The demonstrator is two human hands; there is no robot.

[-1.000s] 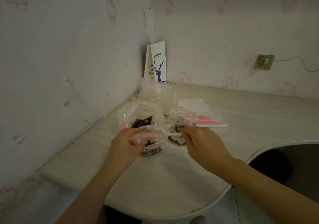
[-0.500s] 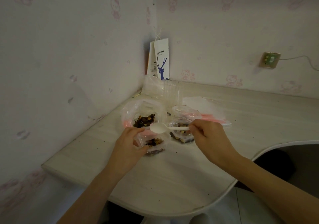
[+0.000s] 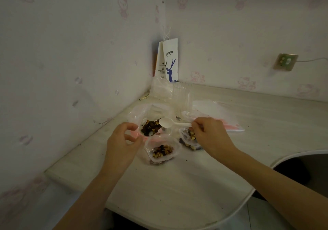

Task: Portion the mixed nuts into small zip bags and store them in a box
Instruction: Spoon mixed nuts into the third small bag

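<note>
The right hand [image 3: 211,134] is pinching the handle of one spoon [image 3: 166,122], holding its bowl over the one large nut bag [image 3: 150,126]. The left hand [image 3: 124,141] is curling at that bag's pink rim, and I cannot tell whether it is gripping it. Two part-filled bags are sitting on the table [image 3: 177,185]: the open small bag [image 3: 160,150] between the hands, and the second small bag [image 3: 189,138], which the right hand is half hiding.

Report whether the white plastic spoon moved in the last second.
Yes. The white plastic spoon moved farther back, its bowl now over the large clear bag of mixed nuts.
</note>
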